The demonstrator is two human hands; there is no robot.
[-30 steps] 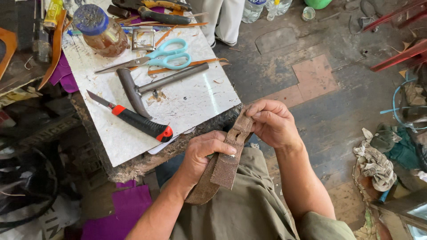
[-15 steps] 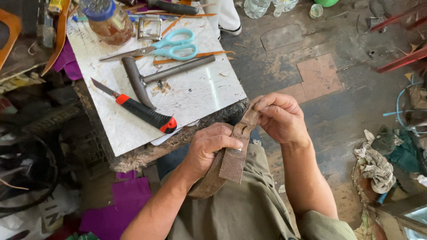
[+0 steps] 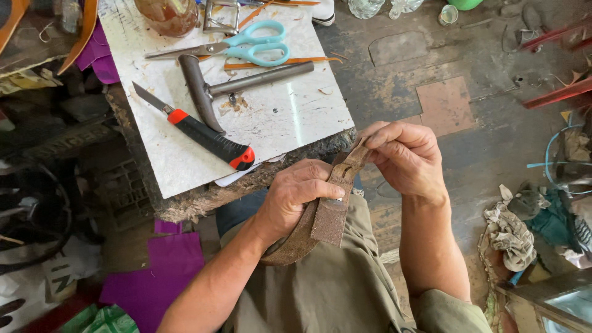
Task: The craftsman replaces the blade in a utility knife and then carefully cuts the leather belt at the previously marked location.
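Note:
I hold a worn brown leather strap point(image 3: 330, 213) over my lap, folded back on itself with a slot near its upper end. My left hand point(image 3: 296, 197) grips the folded part from the left. My right hand point(image 3: 404, 157) pinches the strap's upper end between fingers and thumb. The strap's lower loop curves under my left wrist. Both hands are just off the near corner of the white work board point(image 3: 185, 166).
On the board lie a red-and-black utility knife point(image 3: 203, 137), a metal hammer point(image 3: 216, 86), teal-handled scissors point(image 3: 243, 46), a metal buckle point(image 3: 219, 18) and a glass jar point(image 3: 168, 15). Purple sheets point(image 3: 157, 277) lie at lower left, rags point(image 3: 512, 231) at right.
The view has shifted so the board sits higher in frame. Both hands keep hold of the strap, which is now a little lower and nearer my lap.

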